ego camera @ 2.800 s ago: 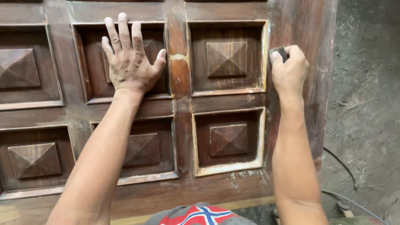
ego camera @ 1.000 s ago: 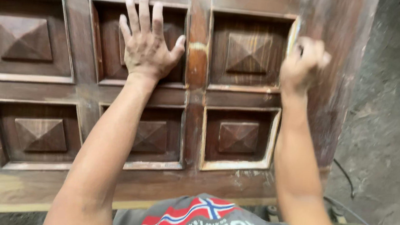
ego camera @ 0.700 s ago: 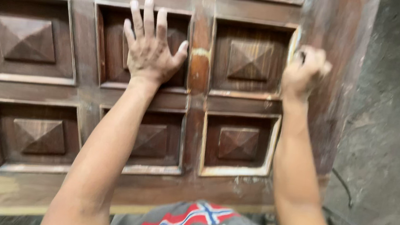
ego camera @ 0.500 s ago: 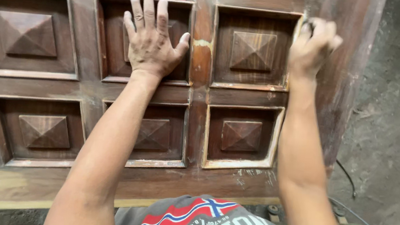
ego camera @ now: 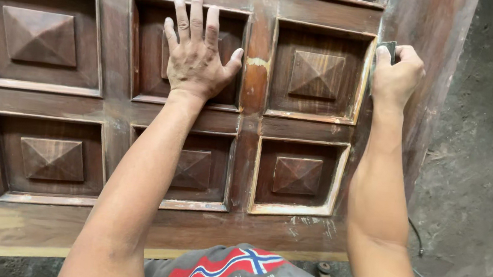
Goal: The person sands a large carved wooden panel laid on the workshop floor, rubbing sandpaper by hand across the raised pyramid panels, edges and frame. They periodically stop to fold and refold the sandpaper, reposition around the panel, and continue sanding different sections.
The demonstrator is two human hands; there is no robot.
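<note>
Pinching a thin, flexible sanding pad (ego camera: 389,50) (grip edges), my right hand (ego camera: 398,75) closes upper right; left hand (ego camera: 197,55) rests flat, splayed, empty on the door (ego camera: 250,127).

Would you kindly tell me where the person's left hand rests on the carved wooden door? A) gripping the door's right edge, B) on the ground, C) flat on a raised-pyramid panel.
C: the left hand lies spread flat over a recessed panel of the door.
</note>
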